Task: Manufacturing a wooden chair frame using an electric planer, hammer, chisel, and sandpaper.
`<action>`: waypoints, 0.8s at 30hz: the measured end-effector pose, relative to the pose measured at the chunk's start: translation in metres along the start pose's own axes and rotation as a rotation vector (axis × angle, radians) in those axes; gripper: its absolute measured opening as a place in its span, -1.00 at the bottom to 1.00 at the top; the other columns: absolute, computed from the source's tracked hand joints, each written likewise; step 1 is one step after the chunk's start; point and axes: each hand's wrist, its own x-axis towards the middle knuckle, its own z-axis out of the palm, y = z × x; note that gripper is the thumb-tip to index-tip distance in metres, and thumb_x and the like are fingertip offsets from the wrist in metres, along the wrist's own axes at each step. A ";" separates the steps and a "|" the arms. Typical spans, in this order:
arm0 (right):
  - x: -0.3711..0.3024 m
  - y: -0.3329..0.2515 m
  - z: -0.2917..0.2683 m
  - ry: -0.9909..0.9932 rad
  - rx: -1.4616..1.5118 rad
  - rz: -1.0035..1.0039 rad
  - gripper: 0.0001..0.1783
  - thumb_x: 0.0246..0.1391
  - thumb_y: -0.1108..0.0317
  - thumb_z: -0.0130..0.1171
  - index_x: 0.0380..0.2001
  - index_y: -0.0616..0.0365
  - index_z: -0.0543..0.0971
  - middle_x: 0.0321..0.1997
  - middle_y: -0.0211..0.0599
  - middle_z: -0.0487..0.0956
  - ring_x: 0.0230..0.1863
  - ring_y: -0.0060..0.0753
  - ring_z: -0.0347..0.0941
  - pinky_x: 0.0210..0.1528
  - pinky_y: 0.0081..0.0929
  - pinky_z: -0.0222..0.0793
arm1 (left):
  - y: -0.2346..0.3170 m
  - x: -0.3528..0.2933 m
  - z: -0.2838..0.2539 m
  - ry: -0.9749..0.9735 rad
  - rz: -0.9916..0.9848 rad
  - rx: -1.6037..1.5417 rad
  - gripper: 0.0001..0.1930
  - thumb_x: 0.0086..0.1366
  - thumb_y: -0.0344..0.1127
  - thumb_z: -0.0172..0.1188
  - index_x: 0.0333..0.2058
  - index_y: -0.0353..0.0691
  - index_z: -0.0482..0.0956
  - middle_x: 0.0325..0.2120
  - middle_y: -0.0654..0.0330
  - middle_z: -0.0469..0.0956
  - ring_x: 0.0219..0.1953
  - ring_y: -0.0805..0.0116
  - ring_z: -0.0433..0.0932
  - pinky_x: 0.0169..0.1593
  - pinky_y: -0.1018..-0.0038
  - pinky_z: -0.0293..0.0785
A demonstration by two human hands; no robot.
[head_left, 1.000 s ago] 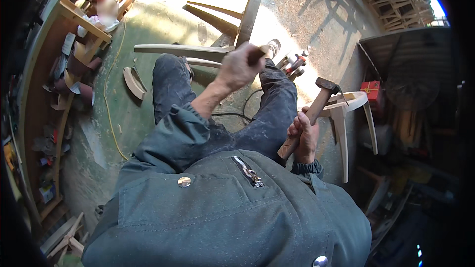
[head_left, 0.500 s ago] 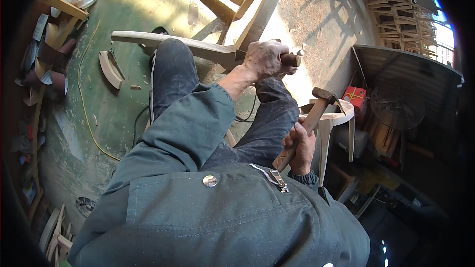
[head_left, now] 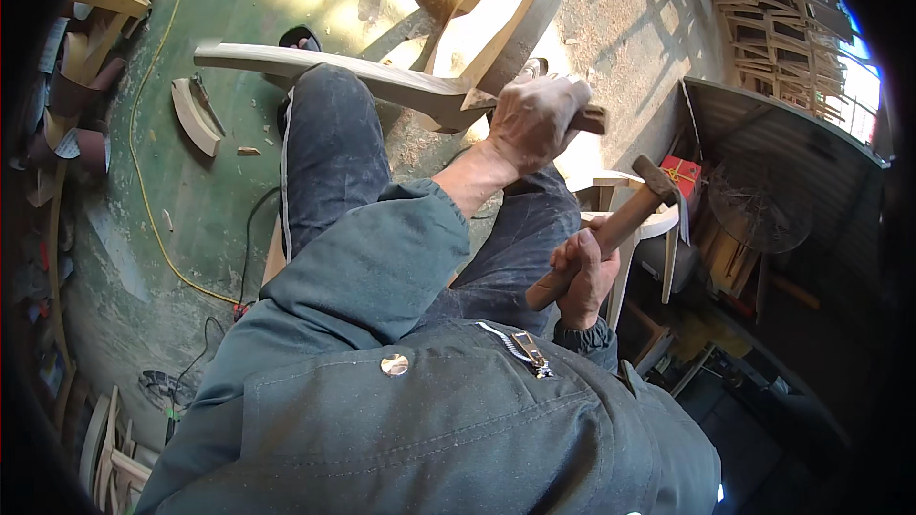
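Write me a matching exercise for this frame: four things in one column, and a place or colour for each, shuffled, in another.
Things
1. Hammer-like tool
2. Brown wooden piece
3. Tied box
4. Curved pale piece

Places or colours
A. Red
B. On the floor, left of the left knee
C. In the right grip
D. In the left grip

Pairs: 1-C, 2-D, 3-A, 4-B

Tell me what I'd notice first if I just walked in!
Probably the hammer, slanting upward in the right hand. Next, perhaps the big wooden frame beyond the left hand, which grips a small wooden piece. A bright red box stands out just beyond the hammer.
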 end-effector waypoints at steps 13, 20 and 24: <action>-0.001 -0.026 0.015 -0.113 -0.147 -0.261 -0.78 0.27 0.40 0.25 -0.15 0.15 0.41 -0.51 -0.43 0.43 -0.58 -0.58 0.36 -0.44 -0.50 0.37 | -0.002 -0.005 -0.006 0.161 -0.267 -0.234 -0.81 0.12 -0.14 0.42 -0.46 -0.07 0.63 -0.57 0.15 0.60 -0.48 0.09 0.66 -0.39 0.23 0.53; 0.004 -0.022 0.019 -0.149 -0.274 -0.196 -0.74 0.25 0.40 0.27 -0.09 0.13 0.43 -0.52 -0.44 0.42 -0.60 -0.58 0.33 -0.45 -0.50 0.37 | -0.013 -0.001 -0.010 0.302 -0.230 -0.166 -0.78 0.11 -0.27 0.48 -0.45 -0.15 0.58 -0.56 0.12 0.56 -0.51 0.11 0.62 -0.39 0.29 0.51; 0.015 -0.026 0.021 -0.181 -0.316 -0.200 -0.70 0.28 0.35 0.30 -0.04 0.14 0.43 -0.51 -0.46 0.42 -0.59 -0.58 0.34 -0.46 -0.52 0.36 | -0.011 0.004 -0.014 0.283 -0.336 -0.205 -0.80 0.11 -0.28 0.45 -0.43 -0.17 0.57 -0.54 0.09 0.58 -0.49 0.11 0.64 -0.39 0.29 0.52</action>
